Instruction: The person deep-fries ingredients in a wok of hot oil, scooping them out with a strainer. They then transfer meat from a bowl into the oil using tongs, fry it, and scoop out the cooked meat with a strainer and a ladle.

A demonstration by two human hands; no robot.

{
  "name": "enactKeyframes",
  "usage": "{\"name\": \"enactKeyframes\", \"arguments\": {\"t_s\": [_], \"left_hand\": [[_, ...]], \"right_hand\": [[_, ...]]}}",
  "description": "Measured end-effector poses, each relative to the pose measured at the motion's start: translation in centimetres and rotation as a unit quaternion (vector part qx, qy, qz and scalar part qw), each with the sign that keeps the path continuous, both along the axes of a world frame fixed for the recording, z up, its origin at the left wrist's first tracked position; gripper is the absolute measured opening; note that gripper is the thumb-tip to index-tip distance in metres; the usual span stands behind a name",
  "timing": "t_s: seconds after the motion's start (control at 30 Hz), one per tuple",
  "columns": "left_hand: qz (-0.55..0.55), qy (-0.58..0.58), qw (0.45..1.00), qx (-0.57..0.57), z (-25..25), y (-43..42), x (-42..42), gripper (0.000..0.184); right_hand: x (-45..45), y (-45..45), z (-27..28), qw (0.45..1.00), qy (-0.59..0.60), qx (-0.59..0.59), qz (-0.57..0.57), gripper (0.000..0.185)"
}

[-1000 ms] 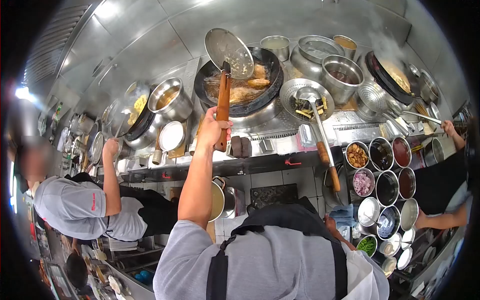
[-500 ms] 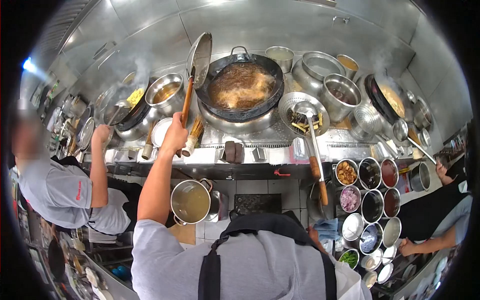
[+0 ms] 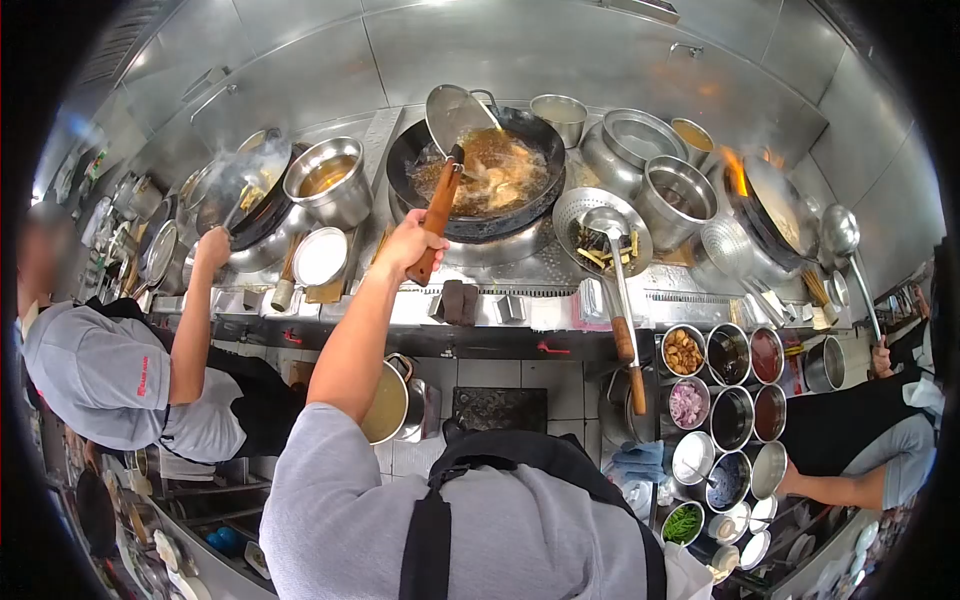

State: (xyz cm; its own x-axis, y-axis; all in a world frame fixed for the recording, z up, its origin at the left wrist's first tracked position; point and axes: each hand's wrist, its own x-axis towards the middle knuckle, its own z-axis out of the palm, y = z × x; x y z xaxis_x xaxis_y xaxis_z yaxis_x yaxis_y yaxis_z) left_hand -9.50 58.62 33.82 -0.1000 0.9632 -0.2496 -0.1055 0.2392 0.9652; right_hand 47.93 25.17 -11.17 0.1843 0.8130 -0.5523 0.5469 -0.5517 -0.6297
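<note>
My left hand (image 3: 410, 247) is closed around the wooden handle of a wide, round metal skimmer (image 3: 453, 108). Its head is tilted over the left part of a large black wok (image 3: 402, 152), with the lower edge down by the liquid. Inside the wok, pale golden food (image 3: 505, 185) lies in bubbling brown oil. To the right of the wok sits a perforated strainer (image 3: 572, 215) with dark and yellowish pieces in it. A ladle (image 3: 606, 222) rests across that strainer, its wooden handle pointing toward me. My right hand is out of sight.
Metal pots (image 3: 330, 190) flank the wok on the stove. Several ingredient containers (image 3: 685, 402) stand at my right, and a pot of liquid (image 3: 388, 405) is low at my left. Co-workers stand on both sides; flames (image 3: 736, 172) rise at the right-hand wok.
My left hand has moved right and forward. The skimmer has swung from the wok's left rim to over the oil. Flames have appeared at the right-hand wok.
</note>
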Motion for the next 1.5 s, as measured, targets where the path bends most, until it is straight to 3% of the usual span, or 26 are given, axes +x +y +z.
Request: {"name": "enactKeyframes", "arguments": {"t_s": [0.23,0.4,0.57,0.7,0.97,1.1,1.17,1.27,1.4,1.5], "left_hand": [[-0.013,-0.019,0.999,0.033,1.5,-0.3,3.9,0.055],[0.007,-0.012,0.999,0.05,1.3,-2.1,4.8,0.058],[0.042,0.014,0.997,0.06,2.3,-3.4,5.1,0.058],[0.078,-0.047,0.993,0.076,4.2,-4.6,5.2,0.058],[0.108,-0.195,0.963,0.151,7.8,-5.6,4.8,0.039],[0.088,-0.245,0.959,0.111,3.6,-2.8,3.9,0.028],[0.064,-0.214,0.971,0.091,4.5,-2.2,4.0,0.027],[0.058,-0.311,0.946,0.074,3.3,-2.1,5.4,0.026],[0.028,-0.298,0.95,0.087,3.3,-1.2,8.7,0.03],[-0.057,-0.341,0.935,0.075,3.1,0.2,11.1,0.032]], "right_hand": [[-1.0,1.9,1.2,0.994,0.074,-0.02,-0.076,0.071],[-3.4,5.7,10.5,0.993,0.084,-0.04,-0.067,0.068],[-3.4,8.7,10.3,0.992,0.116,-0.034,-0.038,0.066],[-3.3,9.9,9.4,0.991,0.13,-0.03,-0.023,0.065],[-2.6,10.3,10.3,0.99,0.123,-0.063,-0.03,0.063],[-2.3,9.3,9.4,0.989,0.135,-0.045,-0.039,0.059],[-2.3,9.2,8.7,0.988,0.142,-0.028,-0.049,0.058],[-2.1,8.2,8.5,0.987,0.144,-0.021,-0.066,0.055],[-2.0,5.9,8.1,0.985,0.147,-0.017,-0.091,0.051],[-1.3,4.8,7.9,0.981,0.156,-0.031,-0.108,0.048]]}}
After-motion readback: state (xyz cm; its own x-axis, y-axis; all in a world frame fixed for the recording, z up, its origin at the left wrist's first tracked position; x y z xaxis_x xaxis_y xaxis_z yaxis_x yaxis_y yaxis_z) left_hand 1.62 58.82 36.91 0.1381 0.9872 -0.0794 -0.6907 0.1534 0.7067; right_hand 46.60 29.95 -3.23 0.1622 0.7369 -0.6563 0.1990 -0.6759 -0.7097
